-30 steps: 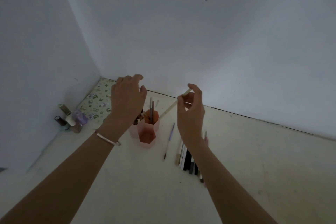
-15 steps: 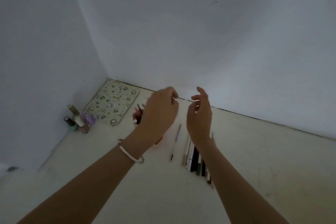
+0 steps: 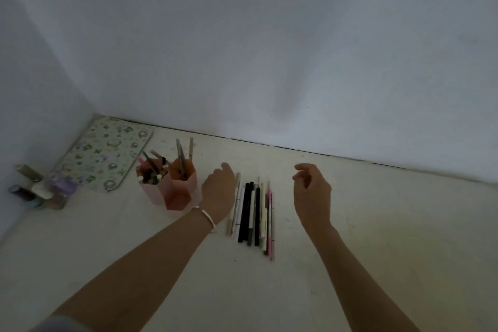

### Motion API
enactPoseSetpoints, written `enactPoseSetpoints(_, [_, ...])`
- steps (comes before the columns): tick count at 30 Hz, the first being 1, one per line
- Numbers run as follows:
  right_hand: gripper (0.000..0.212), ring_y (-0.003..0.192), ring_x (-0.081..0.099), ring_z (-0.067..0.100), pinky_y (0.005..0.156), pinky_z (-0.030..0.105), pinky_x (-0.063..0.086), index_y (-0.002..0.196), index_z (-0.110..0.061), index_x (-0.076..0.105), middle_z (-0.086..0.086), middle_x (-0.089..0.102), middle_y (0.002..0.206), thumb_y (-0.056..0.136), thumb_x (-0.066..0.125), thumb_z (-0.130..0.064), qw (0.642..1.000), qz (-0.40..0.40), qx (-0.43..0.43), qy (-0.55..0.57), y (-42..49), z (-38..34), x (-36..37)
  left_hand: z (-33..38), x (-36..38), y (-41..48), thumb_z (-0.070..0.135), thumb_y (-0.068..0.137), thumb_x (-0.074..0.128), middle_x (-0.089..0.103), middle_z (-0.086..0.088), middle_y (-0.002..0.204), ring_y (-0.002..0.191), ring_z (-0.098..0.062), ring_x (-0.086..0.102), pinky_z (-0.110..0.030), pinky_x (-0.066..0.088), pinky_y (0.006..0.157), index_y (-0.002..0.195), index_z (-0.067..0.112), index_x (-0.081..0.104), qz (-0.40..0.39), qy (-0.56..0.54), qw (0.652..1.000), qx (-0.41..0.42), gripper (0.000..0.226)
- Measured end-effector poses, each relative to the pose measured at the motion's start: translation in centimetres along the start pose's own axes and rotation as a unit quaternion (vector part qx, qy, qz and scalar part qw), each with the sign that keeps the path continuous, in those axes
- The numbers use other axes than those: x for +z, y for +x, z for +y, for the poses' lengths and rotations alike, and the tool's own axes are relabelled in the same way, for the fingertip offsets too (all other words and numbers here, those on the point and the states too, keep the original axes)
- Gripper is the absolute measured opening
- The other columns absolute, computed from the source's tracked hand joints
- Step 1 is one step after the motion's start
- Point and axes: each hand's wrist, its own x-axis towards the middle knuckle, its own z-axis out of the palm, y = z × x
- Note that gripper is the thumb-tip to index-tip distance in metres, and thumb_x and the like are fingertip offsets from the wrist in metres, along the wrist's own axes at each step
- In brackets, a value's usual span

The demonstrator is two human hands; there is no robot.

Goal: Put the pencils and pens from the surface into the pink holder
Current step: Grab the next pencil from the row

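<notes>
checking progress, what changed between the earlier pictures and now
The right hand let go of the cream pencil it pinched a second ago and now hovers empty, right of the row of pens. The pencil probably went into the pink holder. The left hand came down from above the holder to the row's left edge. Row, holder, patterned mat and bottles stayed put.
</notes>
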Motion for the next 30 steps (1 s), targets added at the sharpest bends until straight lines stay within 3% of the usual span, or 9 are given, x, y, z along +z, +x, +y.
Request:
enactPoseSetpoints(3, [0.020, 0.058, 0.055, 0.002, 0.055, 0.013, 0.041, 0.105, -0.013, 0.064, -0.008, 0.062, 0.076, 0.091, 0.053, -0.007, 0.992, -0.107, 0.029, -0.068, -1.3, 0.6, 2.0, 0.7, -3.4, 1.2, 0.015, 0.094, 0.051, 0.055, -0.013, 0.110, 0.093, -0.026, 0.061, -0.033, 0.052, 0.078, 0.151, 0.012, 0.018, 0.067, -0.107, 0.991, 0.033, 0.066])
enactPoseSetpoints(8, [0.029, 0.095, 0.061, 0.023, 0.073, 0.025, 0.042, 0.122, -0.013, 0.048, 0.005, 0.062, 0.106, 0.095, 0.052, -0.022, 0.966, -0.203, 0.063, -0.150, -3.4, 0.7, 5.4, 0.5, -8.3, 1.5, 0.012, 0.086, 0.059, 0.054, -0.005, 0.089, 0.075, -0.020, 0.057, -0.031, 0.050, 0.067, 0.141, 0.021, 0.034, 0.180, -0.221, 0.955, 0.088, 0.061])
enactPoseSetpoints(12, [0.036, 0.088, 0.056, 0.020, 0.070, 0.025, 0.040, 0.131, -0.010, 0.045, 0.008, 0.060, 0.109, 0.095, 0.044, -0.006, 0.961, -0.208, 0.076, -0.165, -3.8, 1.2, 6.1, -1.3, -10.9, 0.5, 0.011, 0.085, 0.062, 0.056, -0.002, 0.089, 0.072, -0.015, 0.058, -0.028, 0.053, 0.070, 0.144, 0.025, 0.032, 0.227, -0.260, 0.934, 0.095, 0.068])
enactPoseSetpoints(14, [0.046, 0.077, 0.058, 0.019, 0.064, 0.025, 0.043, 0.136, -0.009, 0.040, 0.008, 0.063, 0.096, 0.092, 0.050, -0.005, 0.964, -0.213, 0.084, -0.134, -3.6, 0.9, 5.8, -2.7, -12.2, 0.2, 0.009, 0.084, 0.063, 0.057, 0.000, 0.086, 0.071, -0.012, 0.058, -0.023, 0.052, 0.069, 0.145, 0.025, 0.031, 0.256, -0.277, 0.922, 0.086, 0.071])
enactPoseSetpoints(17, [0.063, 0.057, 0.055, 0.009, 0.053, 0.012, 0.041, 0.142, -0.010, 0.037, 0.000, 0.059, 0.069, 0.085, 0.064, -0.007, 0.981, -0.159, 0.101, -0.040, -2.4, -0.7, 4.8, -5.0, -13.9, 0.0, 0.007, 0.081, 0.065, 0.059, 0.001, 0.081, 0.070, -0.013, 0.060, -0.026, 0.054, 0.071, 0.137, 0.023, 0.038, 0.293, -0.291, 0.909, 0.057, 0.064])
enactPoseSetpoints(20, [0.068, 0.059, 0.057, 0.004, 0.050, 0.008, 0.045, 0.142, -0.016, 0.041, -0.004, 0.060, 0.071, 0.080, 0.068, -0.010, 0.987, -0.081, 0.116, 0.080, -0.3, -3.5, 4.1, -7.4, -14.4, -0.2, 0.007, 0.080, 0.065, 0.060, 0.000, 0.079, 0.069, -0.015, 0.062, -0.030, 0.055, 0.068, 0.129, 0.023, 0.040, 0.298, -0.276, 0.913, 0.035, 0.058])
enactPoseSetpoints(23, [0.070, 0.064, 0.060, 0.012, 0.047, 0.008, 0.045, 0.143, -0.025, 0.040, 0.002, 0.062, 0.081, 0.080, 0.066, -0.009, 0.976, -0.066, 0.099, 0.184, 0.8, -6.6, 4.3, -8.9, -13.2, -0.7, 0.004, 0.080, 0.064, 0.057, 0.000, 0.078, 0.064, -0.013, 0.058, -0.025, 0.051, 0.061, 0.127, 0.021, 0.039, 0.272, -0.221, 0.936, 0.035, 0.056])
enactPoseSetpoints(27, [0.067, 0.061, 0.058, 0.001, 0.057, 0.006, 0.046, 0.142, -0.031, 0.040, 0.000, 0.060, 0.081, 0.084, 0.063, -0.007, 0.975, -0.070, 0.034, 0.209, 0.5, -9.5, 5.0, -9.6, -10.9, -0.5, 0.008, 0.085, 0.062, 0.058, -0.002, 0.080, 0.068, -0.018, 0.058, -0.036, 0.054, 0.064, 0.128, 0.019, 0.039, 0.234, -0.109, 0.965, 0.038, 0.050])
enactPoseSetpoints(30, [0.064, 0.061, 0.060, 0.001, 0.059, 0.008, 0.048, 0.138, -0.033, 0.041, -0.001, 0.060, 0.083, 0.084, 0.063, -0.005, 0.972, -0.066, 0.029, 0.224, -0.3, -10.4, 5.7, -9.8, -10.0, 0.2, 0.016, 0.091, 0.060, 0.065, 0.001, 0.081, 0.068, -0.018, 0.060, -0.034, 0.053, 0.068, 0.124, 0.017, 0.042, 0.222, -0.013, 0.974, 0.033, 0.038])
